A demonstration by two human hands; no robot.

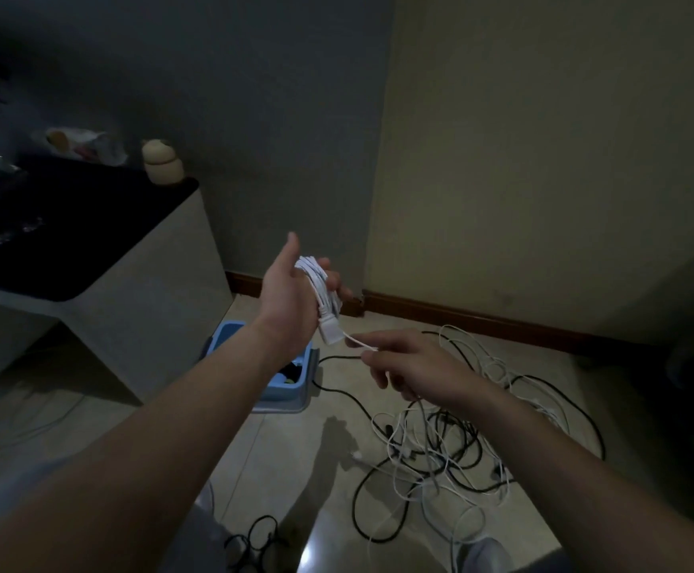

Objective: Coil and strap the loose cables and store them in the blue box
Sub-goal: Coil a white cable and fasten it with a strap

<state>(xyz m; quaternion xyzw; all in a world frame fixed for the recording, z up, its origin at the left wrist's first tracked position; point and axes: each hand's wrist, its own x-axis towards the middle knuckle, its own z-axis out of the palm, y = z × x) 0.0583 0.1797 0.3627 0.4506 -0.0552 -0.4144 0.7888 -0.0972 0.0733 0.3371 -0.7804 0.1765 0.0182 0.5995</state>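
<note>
Coiled white cable (321,289) round left fingers (337,280)

A home room: tiled floor (279,440), wooden skirting (481,316), cluttered side cabinet (101,258).

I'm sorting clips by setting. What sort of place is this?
Most likely a room in a home: a tiled floor with a dark skirting board under plain walls, and a white cabinet with a small jar on its dark top.

No lettering, label or number can be read; any print on the white connector (330,330) is perhaps lost in dim light.
</note>
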